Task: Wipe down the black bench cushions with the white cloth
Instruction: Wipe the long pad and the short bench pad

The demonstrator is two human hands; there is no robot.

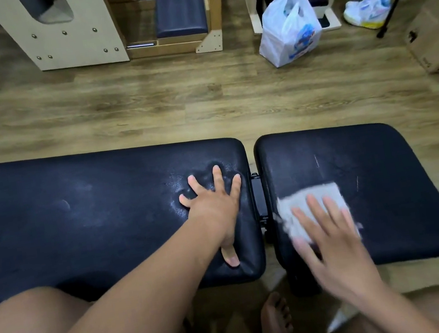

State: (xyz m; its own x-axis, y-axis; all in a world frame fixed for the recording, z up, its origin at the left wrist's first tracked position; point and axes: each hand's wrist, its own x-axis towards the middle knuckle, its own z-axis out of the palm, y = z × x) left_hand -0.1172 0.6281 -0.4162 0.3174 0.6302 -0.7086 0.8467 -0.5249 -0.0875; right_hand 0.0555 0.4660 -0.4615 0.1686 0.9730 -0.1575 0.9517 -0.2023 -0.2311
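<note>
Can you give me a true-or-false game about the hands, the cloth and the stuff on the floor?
1. The white cloth lies on the short right cushion. True.
2. The left hand holds the cloth. False: it rests flat on the long left cushion, fingers spread; the right hand presses the cloth.
3. A white plastic bag stands on the floor. True.
4. The two cushions touch. False: there is a gap between them.

No readable text; plastic bag (pixel 289 30) print blurred
</note>
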